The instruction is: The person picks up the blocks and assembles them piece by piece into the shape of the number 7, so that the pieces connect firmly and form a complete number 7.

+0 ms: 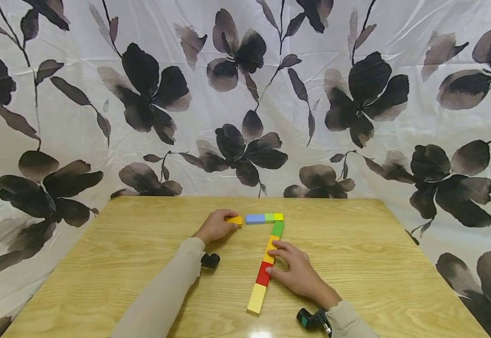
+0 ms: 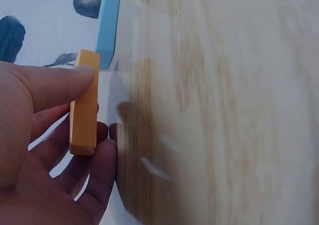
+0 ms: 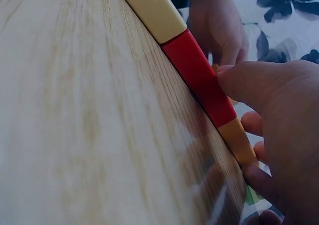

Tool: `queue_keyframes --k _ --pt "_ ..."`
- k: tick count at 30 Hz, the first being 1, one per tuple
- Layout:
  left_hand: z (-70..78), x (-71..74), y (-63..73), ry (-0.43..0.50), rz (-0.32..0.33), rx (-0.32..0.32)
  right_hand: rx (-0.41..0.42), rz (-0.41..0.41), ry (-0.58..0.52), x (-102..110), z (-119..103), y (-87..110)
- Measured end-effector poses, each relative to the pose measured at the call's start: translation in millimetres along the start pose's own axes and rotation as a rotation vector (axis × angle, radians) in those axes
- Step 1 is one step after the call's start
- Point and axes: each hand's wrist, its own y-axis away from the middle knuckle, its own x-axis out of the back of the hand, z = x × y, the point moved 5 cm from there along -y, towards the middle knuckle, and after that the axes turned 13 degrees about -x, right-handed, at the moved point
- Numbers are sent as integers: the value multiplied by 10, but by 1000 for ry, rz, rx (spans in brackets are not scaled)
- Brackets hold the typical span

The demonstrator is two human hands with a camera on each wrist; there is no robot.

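My left hand [image 1: 216, 227] pinches an orange block [image 2: 84, 115] between thumb and fingers, just left of a short row. That row has a blue block [image 1: 255, 219], a light green block [image 1: 269, 218] and a yellow block [image 1: 278, 217]. From its right end a second line slants toward me: a green block [image 1: 277, 228], a longer orange block [image 1: 269, 253], a red block [image 1: 264, 274] and a pale yellow block [image 1: 256, 299]. Along this line's right side lies my right hand [image 1: 296, 270]; its thumb touches the red block and its fingers touch the orange one.
The blocks lie on a wooden table [image 1: 144, 263] with rounded far corners. Behind it hangs a white cloth [image 1: 296, 155] with dark flowers. A black wrist device [image 1: 310, 319] sits by the right cuff, and another dark device [image 1: 210, 260] by the left.
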Motion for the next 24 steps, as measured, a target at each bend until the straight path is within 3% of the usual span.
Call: queue_keyframes --k 9,24 --pt "-10 -2 -43 -17 23 -24 -6 5 -3 0 -19 15" --pt "-28 -83 -70 -51 31 -8 -1 5 7 -2 -35 10"
